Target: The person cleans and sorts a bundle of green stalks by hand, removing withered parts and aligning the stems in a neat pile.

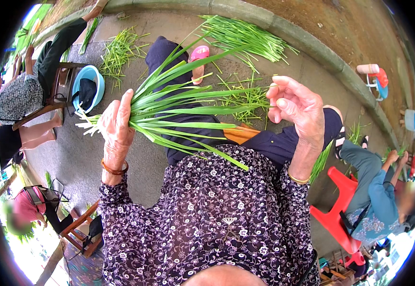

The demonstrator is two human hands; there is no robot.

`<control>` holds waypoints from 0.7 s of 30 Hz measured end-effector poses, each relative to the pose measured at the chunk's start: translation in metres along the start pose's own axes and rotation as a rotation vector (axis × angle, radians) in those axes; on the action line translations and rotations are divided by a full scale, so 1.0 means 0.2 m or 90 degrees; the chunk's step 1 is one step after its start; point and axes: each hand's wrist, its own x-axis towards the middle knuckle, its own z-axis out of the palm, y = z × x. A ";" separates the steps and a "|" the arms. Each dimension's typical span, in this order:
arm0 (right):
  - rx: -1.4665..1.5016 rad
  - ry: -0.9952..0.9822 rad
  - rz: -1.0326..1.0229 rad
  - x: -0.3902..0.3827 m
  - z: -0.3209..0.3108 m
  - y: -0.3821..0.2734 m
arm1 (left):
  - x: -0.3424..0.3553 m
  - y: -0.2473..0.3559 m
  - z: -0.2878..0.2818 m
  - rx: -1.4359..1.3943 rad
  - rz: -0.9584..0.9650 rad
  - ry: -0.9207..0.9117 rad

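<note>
My left hand (pixel 117 119) is closed around a fanned bunch of garlic chives (pixel 169 102). Their pale cut ends stick out to the left of the fist, and the flat green leaves spread right across my lap. At the leaf tips on the right, my right hand (pixel 297 105) is raised with its fingers curled and the thumb bent toward them. One long leaf reaches its fingertips, where a small yellowish bit shows; exactly what is pinched there I cannot make out.
A large heap of chives (pixel 248 38) lies on the pavement ahead, with loose trimmings (pixel 243 100) nearer and another pile (pixel 121 52) to the left. A blue basin (pixel 101 83) holds something dark. People sit on both sides; a red stool (pixel 334 205) is at right. A curb (pixel 307 35) borders bare soil.
</note>
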 end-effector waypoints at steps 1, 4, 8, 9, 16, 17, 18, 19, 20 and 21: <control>0.009 -0.003 -0.001 0.00 0.00 0.00 | 0.00 0.00 0.00 0.002 0.001 -0.002; 0.018 -0.008 -0.003 0.00 0.02 -0.02 | 0.00 0.00 0.00 -0.008 0.007 0.004; -0.018 0.015 -0.044 0.01 0.01 -0.01 | 0.01 0.00 0.00 -0.012 0.020 0.010; -0.033 0.025 -0.050 0.01 0.01 -0.01 | 0.01 0.00 0.00 -0.008 0.020 0.010; -0.262 0.139 -0.106 0.02 0.06 0.01 | 0.01 0.00 0.00 -0.011 0.020 0.007; -0.327 0.153 -0.120 0.02 0.06 0.01 | 0.01 0.00 0.00 -0.009 0.019 0.006; -0.392 0.163 -0.136 0.03 0.07 0.01 | 0.01 0.00 0.00 -0.009 0.018 0.003; -0.457 0.172 -0.153 0.03 0.08 0.01 | 0.00 0.01 0.00 -0.009 0.015 0.001; -0.513 0.176 -0.187 0.03 0.08 0.01 | 0.00 0.01 -0.01 -0.009 0.013 -0.002; -0.568 0.180 -0.222 0.04 0.08 0.01 | 0.00 0.01 -0.01 -0.008 0.012 -0.012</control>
